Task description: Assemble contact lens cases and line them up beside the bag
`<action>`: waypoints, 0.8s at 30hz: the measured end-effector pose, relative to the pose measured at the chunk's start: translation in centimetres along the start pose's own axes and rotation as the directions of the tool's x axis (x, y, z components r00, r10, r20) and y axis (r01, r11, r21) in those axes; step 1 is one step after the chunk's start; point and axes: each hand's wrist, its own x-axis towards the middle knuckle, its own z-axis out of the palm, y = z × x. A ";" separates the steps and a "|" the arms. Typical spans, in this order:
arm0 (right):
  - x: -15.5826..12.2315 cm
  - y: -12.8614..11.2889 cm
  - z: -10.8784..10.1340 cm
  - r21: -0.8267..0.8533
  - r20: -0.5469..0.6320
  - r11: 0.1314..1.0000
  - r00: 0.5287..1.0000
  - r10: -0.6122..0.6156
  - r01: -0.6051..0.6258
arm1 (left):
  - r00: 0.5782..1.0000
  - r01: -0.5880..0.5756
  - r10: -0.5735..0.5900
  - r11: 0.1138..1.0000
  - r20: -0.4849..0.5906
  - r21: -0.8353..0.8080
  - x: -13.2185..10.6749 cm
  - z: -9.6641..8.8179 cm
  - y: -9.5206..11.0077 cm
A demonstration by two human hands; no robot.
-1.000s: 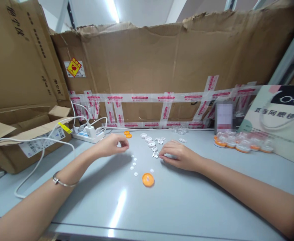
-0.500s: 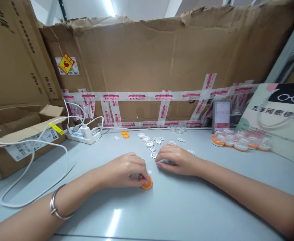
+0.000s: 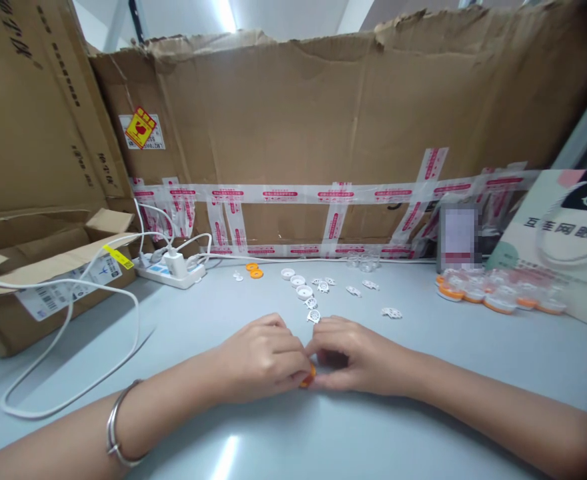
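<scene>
An orange round piece [image 3: 309, 377] sits low over the grey table, mostly covered by my fingers. My left hand [image 3: 266, 357] is closed on it from the left, fingers bent down over it. From the right, the thumb and fingertips of my right hand [image 3: 353, 357] meet its edge, curled around it. Just beyond my hands lie white openwork parts [image 3: 313, 316], with white round rings [image 3: 304, 292] behind them. Two orange rings [image 3: 256, 273] rest further left, near small white pieces [image 3: 237, 276]. More flat white parts [image 3: 391, 313] are scattered to the right.
A white power strip [image 3: 171, 272] with cables and an open cardboard box [image 3: 73, 280] stand at left. Clear-topped orange and white round units [image 3: 499, 303] cluster at right by a paper bag [image 3: 563, 247]. Clear pieces [image 3: 363, 263] lie before a big carton [image 3: 273, 120].
My right hand has come left and nearer, from beside the white parts to the orange piece. My left hand has shifted slightly right, now covering more of it. The view has turned slightly left.
</scene>
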 end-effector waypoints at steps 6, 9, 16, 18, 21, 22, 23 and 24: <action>0.4 0.3 0.1 0.079 0.000 0.997 1.000 0.012 -0.012 | 0.999 -0.005 0.005 1.000 -0.035 0.016 -0.4 0.6 -0.5; 0.4 0.6 0.3 0.106 -0.003 0.994 1.000 0.016 -0.016 | 0.999 0.019 -0.020 1.000 -0.046 -0.006 -0.6 0.7 -1.0; 0.4 0.8 0.3 0.123 0.008 0.992 1.000 -0.004 0.003 | 0.996 0.086 -0.087 0.994 -0.015 -0.072 -0.5 0.7 -1.2; 0.4 0.8 0.2 0.125 0.019 0.992 1.000 -0.007 0.005 | 0.989 0.145 -0.145 0.978 0.012 -0.152 -0.4 0.6 -1.2; 0.3 1.0 0.1 0.130 0.022 0.991 1.000 -0.016 0.013 | 0.968 0.249 -0.239 0.917 0.070 -0.311 -0.3 0.5 -1.2; 0.3 1.0 0.2 0.132 0.017 0.991 1.000 -0.020 0.017 | 0.958 0.287 -0.272 0.888 0.092 -0.359 -0.2 0.5 -1.2; 0.2 1.0 0.2 0.133 0.013 0.991 1.000 -0.023 0.021 | 0.946 0.324 -0.304 0.857 0.116 -0.401 -0.2 0.5 -1.1; 0.2 1.1 0.2 0.133 0.010 0.991 1.000 -0.027 0.026 | 0.932 0.361 -0.334 0.824 0.142 -0.437 -0.2 0.5 -1.1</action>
